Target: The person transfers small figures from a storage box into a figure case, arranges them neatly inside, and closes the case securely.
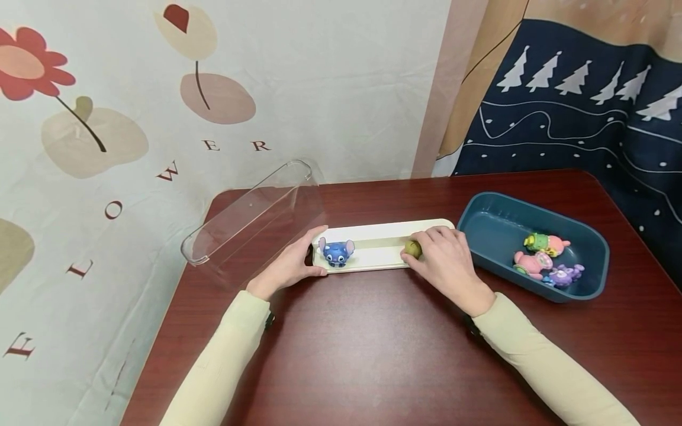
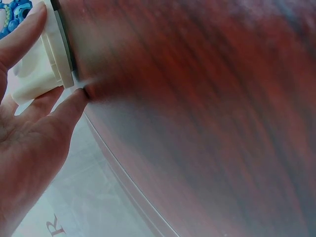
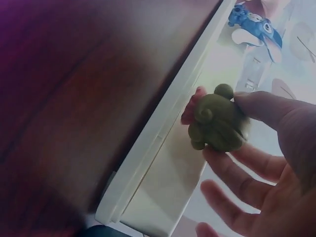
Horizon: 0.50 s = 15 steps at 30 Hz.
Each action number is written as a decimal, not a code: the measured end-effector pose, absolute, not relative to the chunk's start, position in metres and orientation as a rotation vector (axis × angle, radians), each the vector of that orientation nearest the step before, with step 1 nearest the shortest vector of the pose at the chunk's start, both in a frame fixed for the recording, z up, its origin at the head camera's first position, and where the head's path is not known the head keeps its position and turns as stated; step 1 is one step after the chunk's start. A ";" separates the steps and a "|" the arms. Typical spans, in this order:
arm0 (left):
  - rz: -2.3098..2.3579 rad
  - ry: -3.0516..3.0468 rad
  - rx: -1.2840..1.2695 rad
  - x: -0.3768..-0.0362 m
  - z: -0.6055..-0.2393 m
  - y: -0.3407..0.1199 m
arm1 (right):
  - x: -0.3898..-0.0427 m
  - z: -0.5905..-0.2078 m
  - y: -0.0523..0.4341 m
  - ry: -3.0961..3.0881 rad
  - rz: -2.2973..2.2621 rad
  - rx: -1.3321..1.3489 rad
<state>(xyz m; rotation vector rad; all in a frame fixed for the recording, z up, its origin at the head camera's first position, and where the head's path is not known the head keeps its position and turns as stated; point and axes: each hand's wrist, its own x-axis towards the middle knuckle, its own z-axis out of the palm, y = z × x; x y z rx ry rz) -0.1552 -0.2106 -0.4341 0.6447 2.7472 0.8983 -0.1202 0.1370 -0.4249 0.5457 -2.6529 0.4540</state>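
Note:
A long cream-white tray (image 1: 373, 257) lies on the table, with a blue big-eared figurine (image 1: 337, 253) standing at its left end. My left hand (image 1: 288, 264) grips that end, thumb on the near side and fingers round the far side. Over the right part of the tray, my right hand (image 1: 446, 260) pinches an olive-green figurine (image 3: 219, 121) between thumb and fingers. In the right wrist view this figurine has rounded knobs and a reddish part on one side. From the head view the hand hides most of it.
To the right stands a dark teal bin (image 1: 482, 228) with several small figurines, among them a pink one (image 1: 528, 264) and a purple one (image 1: 563, 276). A clear plastic cover (image 1: 256, 216) leans at the back left near the patterned wall cloth (image 1: 341, 89).

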 end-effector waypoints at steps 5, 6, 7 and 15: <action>0.890 2.752 0.642 -0.155 -0.435 -0.211 | -0.122 -0.423 0.134 -2.645 0.557 0.650; 0.889 2.753 0.641 -0.155 -0.435 -0.211 | -0.123 -0.422 0.134 -2.649 0.575 0.676; 0.887 2.755 0.639 -0.155 -0.435 -0.211 | -0.124 -0.421 0.133 -2.653 0.590 0.700; 0.887 2.754 0.636 -0.155 -0.433 -0.209 | -0.128 -0.421 0.133 -2.722 0.614 0.873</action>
